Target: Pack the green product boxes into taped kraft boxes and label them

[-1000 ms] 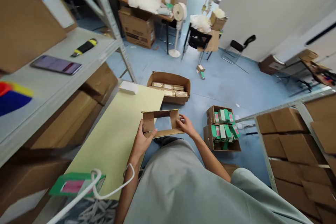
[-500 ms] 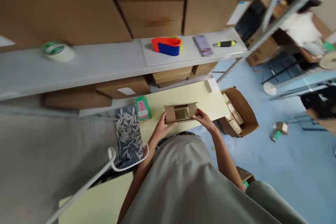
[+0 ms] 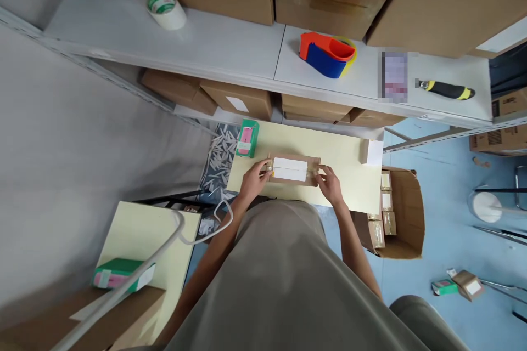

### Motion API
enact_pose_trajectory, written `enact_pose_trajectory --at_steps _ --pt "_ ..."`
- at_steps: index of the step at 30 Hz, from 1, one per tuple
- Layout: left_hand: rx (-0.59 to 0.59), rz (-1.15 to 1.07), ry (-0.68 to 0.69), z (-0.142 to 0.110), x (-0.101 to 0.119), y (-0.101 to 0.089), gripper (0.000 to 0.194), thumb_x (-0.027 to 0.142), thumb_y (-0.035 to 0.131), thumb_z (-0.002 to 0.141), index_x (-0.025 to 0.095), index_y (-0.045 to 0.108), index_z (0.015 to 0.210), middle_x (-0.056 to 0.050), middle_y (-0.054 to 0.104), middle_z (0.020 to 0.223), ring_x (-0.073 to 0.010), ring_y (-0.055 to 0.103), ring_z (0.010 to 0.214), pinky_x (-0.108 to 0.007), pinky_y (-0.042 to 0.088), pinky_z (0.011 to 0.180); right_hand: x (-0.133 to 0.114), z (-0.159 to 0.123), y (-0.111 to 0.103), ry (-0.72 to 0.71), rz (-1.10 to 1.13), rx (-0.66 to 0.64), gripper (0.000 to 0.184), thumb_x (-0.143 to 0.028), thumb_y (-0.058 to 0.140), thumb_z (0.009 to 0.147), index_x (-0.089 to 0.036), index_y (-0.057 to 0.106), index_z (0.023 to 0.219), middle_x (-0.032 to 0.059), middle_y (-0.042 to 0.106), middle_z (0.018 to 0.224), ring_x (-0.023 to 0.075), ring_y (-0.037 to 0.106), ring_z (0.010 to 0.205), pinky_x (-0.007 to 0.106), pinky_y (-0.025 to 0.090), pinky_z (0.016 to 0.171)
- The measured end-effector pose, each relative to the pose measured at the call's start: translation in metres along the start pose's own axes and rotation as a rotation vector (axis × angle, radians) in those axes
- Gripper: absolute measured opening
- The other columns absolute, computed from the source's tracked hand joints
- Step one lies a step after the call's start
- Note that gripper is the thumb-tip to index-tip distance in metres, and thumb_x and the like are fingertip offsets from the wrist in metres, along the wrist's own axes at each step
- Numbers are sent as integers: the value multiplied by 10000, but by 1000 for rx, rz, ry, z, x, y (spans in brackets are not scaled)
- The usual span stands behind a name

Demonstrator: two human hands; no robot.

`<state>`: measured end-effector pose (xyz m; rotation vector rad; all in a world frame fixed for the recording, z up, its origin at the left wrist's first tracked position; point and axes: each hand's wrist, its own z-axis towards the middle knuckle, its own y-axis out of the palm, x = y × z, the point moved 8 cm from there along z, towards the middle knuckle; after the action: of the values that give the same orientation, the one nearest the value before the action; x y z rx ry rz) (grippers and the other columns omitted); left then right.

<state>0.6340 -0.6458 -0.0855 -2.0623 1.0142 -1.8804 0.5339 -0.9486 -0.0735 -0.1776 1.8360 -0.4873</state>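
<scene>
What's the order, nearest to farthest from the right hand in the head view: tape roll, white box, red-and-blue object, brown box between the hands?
From the right hand:
1. Brown box: touching, on its left.
2. White box: right end of the table.
3. Red-and-blue object: on the shelf.
4. Tape roll: farther left, same shelf.

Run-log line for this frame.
held: oblong brown cardboard box | left hand: left end | right hand: right end | below: pale-yellow tabletop

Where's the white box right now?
In the head view, the white box is at the far right corner of the cream tabletop, right of the right hand.
</scene>
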Motion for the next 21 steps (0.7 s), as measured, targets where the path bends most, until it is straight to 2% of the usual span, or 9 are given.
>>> enact_pose_trajectory --at_steps 3,7,10,13,16,19,21 --pt "46 9 33 6 0 3 357 362 661 1055 279 733 1395 -76 770 1397 -221 806 1020 -335 636 941 7 8 -4 -11 -13 54 438 -591 588 1053 -268 720 1317 134 687 1448 290 816 1088 385 702 796" --pt "133 -145 15 22 -12 7 357 467 649 1039 227 776 1271 -110 790 1304 -227 779 1061 -331 620 926 19 25 -7 20 57 69 414 -584 636 1012 -276 707 1280 96 726 1408 262 812 1047 366 679 812" --pt "152 -290 -70 35 -30 16 414 529 712 976 201 782 1219 -132 798 1279 -238 765 1077 -348 621 937 30 39 -4 45 76 40 425 -622 643 989 -267 714 1212 83 764 1330 233 790 958 363 662 821" --pt "184 -375 -216 40 -53 28 567 535 781 924 166 726 1351 -144 813 1215 -241 762 1088 -363 612 968 46 54 4 67 11 35 430 -644 653 958 -248 707 1118 87 797 1176 226 758 894 375 644 847" --pt "185 -415 -298 46 -66 39 679 550 772 930 139 662 1459 -167 808 1258 -248 760 1144 -369 600 1001 65 68 13 119 -2 63 527 -677 660 926 -224 679 1195 111 795 1162 229 747 887 385 633 853" --pt "185 -373 -271 59 -66 43 579 559 743 943 144 727 1347 -187 784 1359 -276 741 1235 -408 576 1086 76 79 23 152 64 48 662 -754 634 910 -197 674 1267 138 793 1183 246 743 966 363 624 837" --pt "195 -347 -251 66 -64 42 532 554 741 944 159 750 1301 -182 785 1365 -289 732 1264 -438 559 1125 75 83 28 118 110 37 717 -810 560 932 -181 695 1248 134 795 1140 249 726 1011 344 614 844"
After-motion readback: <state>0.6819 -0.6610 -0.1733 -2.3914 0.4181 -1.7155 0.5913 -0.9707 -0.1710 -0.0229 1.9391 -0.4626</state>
